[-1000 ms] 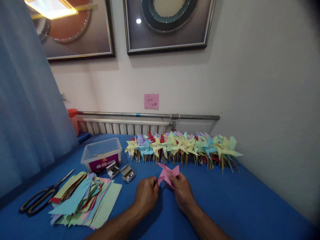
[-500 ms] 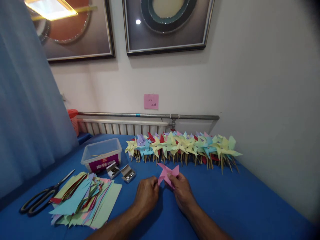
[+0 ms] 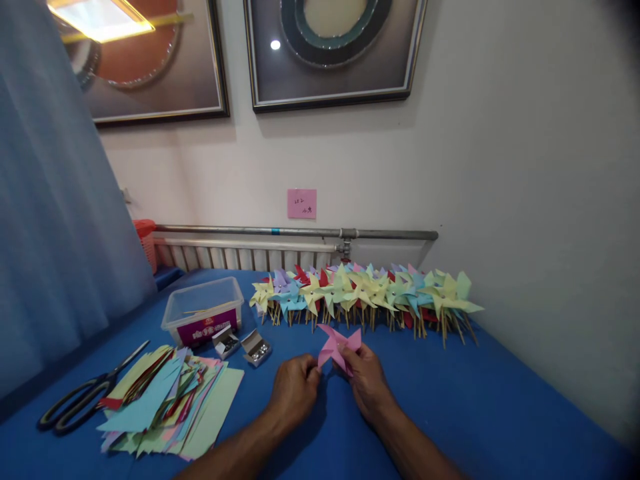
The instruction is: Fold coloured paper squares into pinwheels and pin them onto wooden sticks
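My right hand pinches a pink paper pinwheel from the right, holding it just above the blue table. My left hand is closed at the pinwheel's left lower edge, fingertips touching it. A long row of finished pinwheels in yellow, green, blue, purple and red on wooden sticks lies behind the hands, along the wall.
A stack of cut coloured paper lies at the left, with black scissors beyond it. A clear plastic tub and two small open boxes of pins sit behind the paper. A curtain hangs at far left, a radiator pipe at the back.
The pink pinwheel has turned slightly between my fingers and both hands have shifted a little to the right. Nothing else has moved.
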`<state>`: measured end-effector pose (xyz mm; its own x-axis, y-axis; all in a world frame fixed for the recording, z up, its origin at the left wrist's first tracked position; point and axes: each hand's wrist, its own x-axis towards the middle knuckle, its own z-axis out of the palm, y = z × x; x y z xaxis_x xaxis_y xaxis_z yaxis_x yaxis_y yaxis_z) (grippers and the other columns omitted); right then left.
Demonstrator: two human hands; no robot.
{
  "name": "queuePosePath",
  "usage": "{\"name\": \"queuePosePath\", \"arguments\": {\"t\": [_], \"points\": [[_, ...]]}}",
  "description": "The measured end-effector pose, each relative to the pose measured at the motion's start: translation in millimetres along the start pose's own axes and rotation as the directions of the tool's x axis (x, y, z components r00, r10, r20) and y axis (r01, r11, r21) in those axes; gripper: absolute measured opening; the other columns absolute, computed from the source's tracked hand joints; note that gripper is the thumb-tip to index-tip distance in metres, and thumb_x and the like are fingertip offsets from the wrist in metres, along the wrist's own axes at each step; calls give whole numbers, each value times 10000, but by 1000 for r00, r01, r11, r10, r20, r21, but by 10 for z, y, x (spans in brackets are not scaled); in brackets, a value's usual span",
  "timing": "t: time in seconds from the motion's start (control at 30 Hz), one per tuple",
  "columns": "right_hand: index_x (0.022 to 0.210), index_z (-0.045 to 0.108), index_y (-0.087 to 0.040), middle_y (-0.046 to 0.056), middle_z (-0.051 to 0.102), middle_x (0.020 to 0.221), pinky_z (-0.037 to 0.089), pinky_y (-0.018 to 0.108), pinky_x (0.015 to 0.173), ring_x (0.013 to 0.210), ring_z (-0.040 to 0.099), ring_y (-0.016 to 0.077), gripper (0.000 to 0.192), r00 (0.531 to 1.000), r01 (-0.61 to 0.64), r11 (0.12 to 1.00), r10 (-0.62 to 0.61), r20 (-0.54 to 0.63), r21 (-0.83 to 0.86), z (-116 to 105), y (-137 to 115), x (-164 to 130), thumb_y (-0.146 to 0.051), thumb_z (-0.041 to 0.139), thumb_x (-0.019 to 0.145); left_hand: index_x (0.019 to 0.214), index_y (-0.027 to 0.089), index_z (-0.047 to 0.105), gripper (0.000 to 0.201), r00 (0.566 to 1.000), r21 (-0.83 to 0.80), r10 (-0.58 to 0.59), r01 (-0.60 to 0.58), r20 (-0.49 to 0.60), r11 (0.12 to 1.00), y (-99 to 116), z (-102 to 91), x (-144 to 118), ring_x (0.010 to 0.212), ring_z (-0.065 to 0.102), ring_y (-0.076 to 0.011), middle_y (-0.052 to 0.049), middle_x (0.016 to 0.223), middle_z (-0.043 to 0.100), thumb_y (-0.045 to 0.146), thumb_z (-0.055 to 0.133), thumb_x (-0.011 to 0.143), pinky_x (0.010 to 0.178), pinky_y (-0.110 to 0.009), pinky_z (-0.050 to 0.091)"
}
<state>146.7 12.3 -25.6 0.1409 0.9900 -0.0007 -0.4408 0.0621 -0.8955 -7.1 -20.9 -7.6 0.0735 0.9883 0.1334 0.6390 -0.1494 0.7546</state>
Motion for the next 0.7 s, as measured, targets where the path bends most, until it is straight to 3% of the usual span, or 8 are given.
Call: {"name": "queuePosePath", "arguments": {"t": [0.17, 0.4, 0.7], "points": [[783, 700, -188, -29, 678, 636, 458, 285, 593, 569, 567, 159, 312, 999, 9, 1000, -9, -42, -4, -98, -75, 92, -366, 872, 594, 835, 177, 743, 171, 1000, 70, 16, -16, 2, 997, -10, -85, 7, 834, 609, -175, -30, 856, 704, 195, 576, 868, 736, -263, 356], [807, 718, -186, -13, 709, 666, 475, 290, 622, 605, 604, 174, 319, 999, 29, 1000, -29, -32, -9, -108, -77, 100, -383, 878, 613, 792, 199, 739, 124, 997, 200, 35, -48, 68, 979, 15, -61, -57, 826, 605, -175, -34, 863, 702, 184, 623, 832, 714, -270, 331], [787, 707, -182, 4, 709, 706, 517, 296, 630, 637, 654, 174, 355, 999, -35, 999, 35, 40, 3, -65, -189, 19, -416, 912, 617, 772, 170, 733, 127, 997, 43, -54, 52, 49, 998, -46, -8, 8, 702, 594, -153, -6, 719, 692, 183, 615, 818, 630, -256, 323]]}}
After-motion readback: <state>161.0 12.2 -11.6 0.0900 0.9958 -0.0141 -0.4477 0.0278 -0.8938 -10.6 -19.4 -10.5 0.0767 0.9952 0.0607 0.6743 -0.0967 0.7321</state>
